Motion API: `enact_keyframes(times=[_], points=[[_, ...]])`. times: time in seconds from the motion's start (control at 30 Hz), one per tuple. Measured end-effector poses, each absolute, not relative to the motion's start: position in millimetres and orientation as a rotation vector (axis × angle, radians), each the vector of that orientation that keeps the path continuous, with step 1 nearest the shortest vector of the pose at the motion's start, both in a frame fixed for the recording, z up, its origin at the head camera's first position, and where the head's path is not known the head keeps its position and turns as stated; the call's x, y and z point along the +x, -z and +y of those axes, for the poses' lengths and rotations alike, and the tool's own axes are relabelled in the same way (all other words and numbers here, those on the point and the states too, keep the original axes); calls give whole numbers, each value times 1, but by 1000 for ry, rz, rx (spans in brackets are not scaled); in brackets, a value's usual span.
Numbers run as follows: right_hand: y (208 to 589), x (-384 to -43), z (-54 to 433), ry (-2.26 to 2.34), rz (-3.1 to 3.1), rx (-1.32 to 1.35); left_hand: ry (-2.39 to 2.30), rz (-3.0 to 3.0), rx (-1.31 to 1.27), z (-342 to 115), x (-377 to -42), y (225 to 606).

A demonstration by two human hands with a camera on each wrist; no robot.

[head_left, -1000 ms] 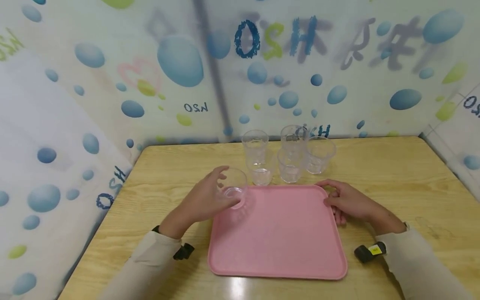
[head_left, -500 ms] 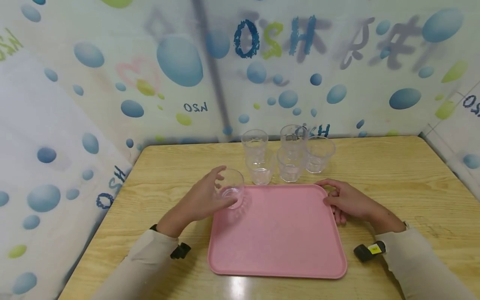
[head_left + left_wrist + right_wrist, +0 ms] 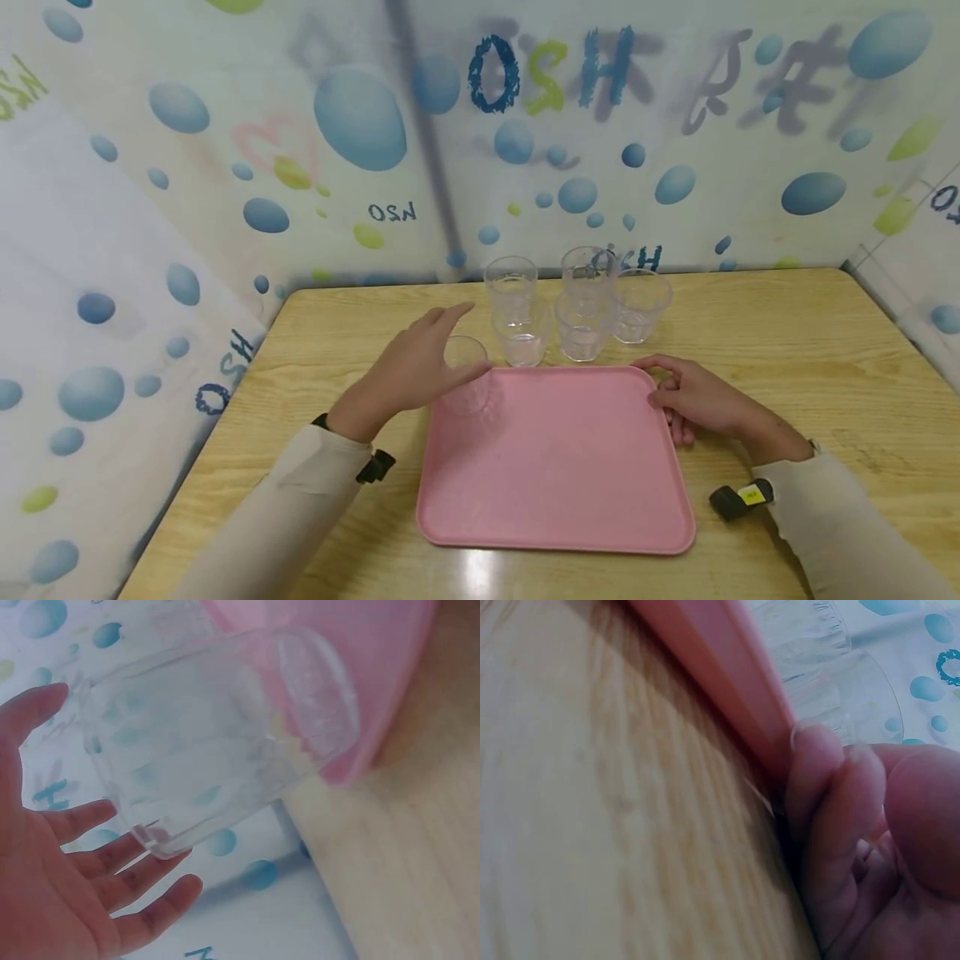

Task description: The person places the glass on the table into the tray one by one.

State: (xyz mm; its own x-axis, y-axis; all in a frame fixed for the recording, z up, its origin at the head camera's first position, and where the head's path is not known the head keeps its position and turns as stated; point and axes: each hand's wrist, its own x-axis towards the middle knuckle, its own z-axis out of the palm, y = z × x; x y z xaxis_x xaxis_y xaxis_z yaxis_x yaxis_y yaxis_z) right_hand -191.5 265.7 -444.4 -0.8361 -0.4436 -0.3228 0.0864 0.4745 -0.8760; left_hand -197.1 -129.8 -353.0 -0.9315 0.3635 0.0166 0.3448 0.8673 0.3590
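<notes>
Since a second ago, the left hand (image 3: 420, 371) has let go of the clear cup (image 3: 467, 385) and drawn back a little, so its fingers are now spread and straight beside the cup rather than curled round it. That cup stands upright in the far left corner of the pink tray (image 3: 555, 467); the left wrist view shows it just in front of the open palm (image 3: 45, 900), apart from the fingertips.

Going by size: the light wooden counter (image 3: 787, 350) carries everything, ringed by a curtain printed with blue bubbles (image 3: 360, 117). The pink tray lies in the middle of it, near the person. Just beyond the tray's far edge stands a cluster of five more clear cups (image 3: 577, 304), close together, the nearest ones just beside the tray's rim.

The right hand (image 3: 701, 402) rests at the tray's far right corner, fingers curled over the rim; the right wrist view shows fingertips (image 3: 817, 761) pressed against the pink edge (image 3: 727, 667). A small black strap with a yellow tag (image 3: 738, 498) sits at the right wrist.
</notes>
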Motion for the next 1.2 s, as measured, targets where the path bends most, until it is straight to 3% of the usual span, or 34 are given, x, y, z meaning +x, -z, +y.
enact_keyframes(times=[0.43, 1.2], points=[[444, -192, 267, 1347, 2227, -273, -377, 2987, 696, -91, -223, 331], [447, -190, 265, 1393, 2218, -293, -75, 2838, 714, -66, -248, 341]])
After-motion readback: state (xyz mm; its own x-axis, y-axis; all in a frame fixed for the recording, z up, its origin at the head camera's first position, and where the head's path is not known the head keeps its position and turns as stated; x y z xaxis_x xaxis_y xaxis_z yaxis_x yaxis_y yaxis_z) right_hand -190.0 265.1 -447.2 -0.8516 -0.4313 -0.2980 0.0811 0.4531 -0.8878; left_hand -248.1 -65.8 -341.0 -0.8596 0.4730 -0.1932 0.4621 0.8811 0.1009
